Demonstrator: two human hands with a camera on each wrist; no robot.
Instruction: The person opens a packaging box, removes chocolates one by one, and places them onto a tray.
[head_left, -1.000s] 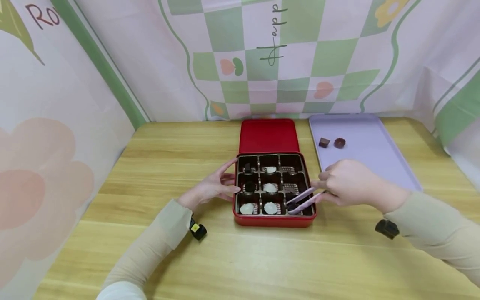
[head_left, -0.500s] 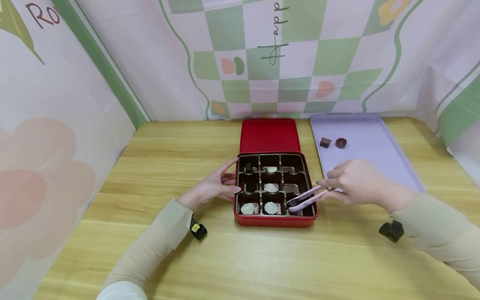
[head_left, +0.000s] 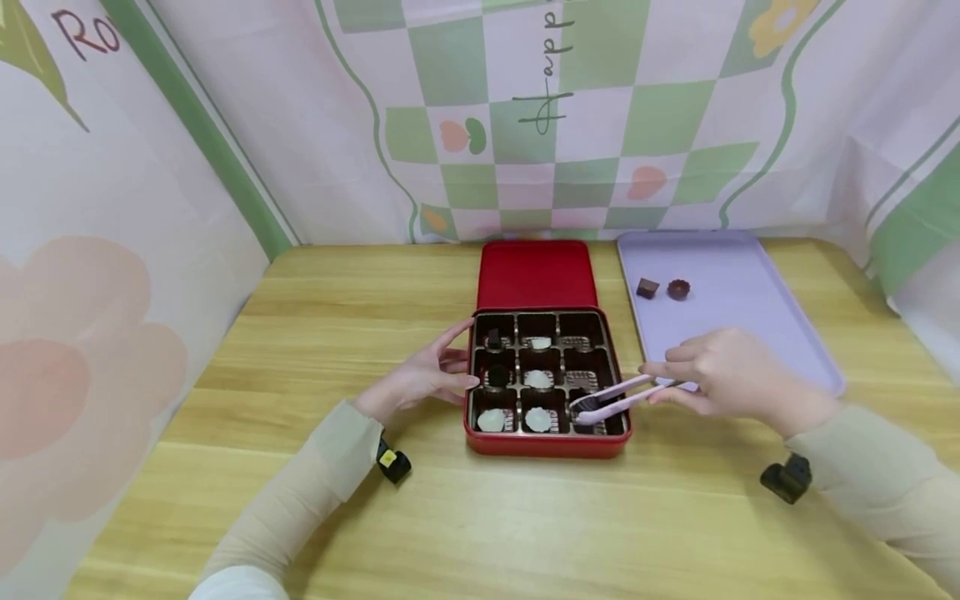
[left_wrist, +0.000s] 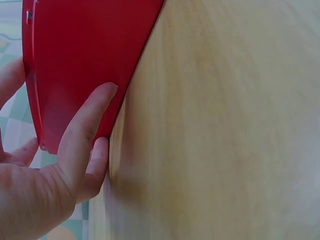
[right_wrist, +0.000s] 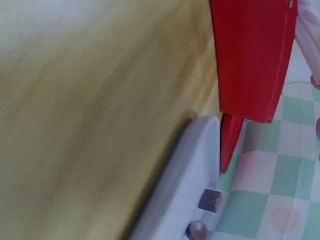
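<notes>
Wooden tabletop carries everything, and farthest left on it lies the left hand, fingers straight and relaxed, their tips pressed flat against the left wall of the red box. The left wrist view shows the same contact from close by: fingers lying against the red side where it meets the wood, curled round nothing.

Just right of those fingertips the box's dark insert is split into nine compartments. A dark chocolate sits in the far-left cell, another dark piece in the middle-left one, and white pieces fill several cells down the centre and at the near left. Behind the box, touching its far edge, lies the red lid.

At the near-right compartment the tips of the pink tongs close around a small dark chocolate — the piece is between the tips, low over its cell. The tongs run rightward to the right hand, which pinches their handle between thumb and curled fingers.

Beyond that hand, on the far side, the lavender tray lies just beside the box — a square brown chocolate and a round one rest near its far-left corner, well apart from the tong tips.
</notes>
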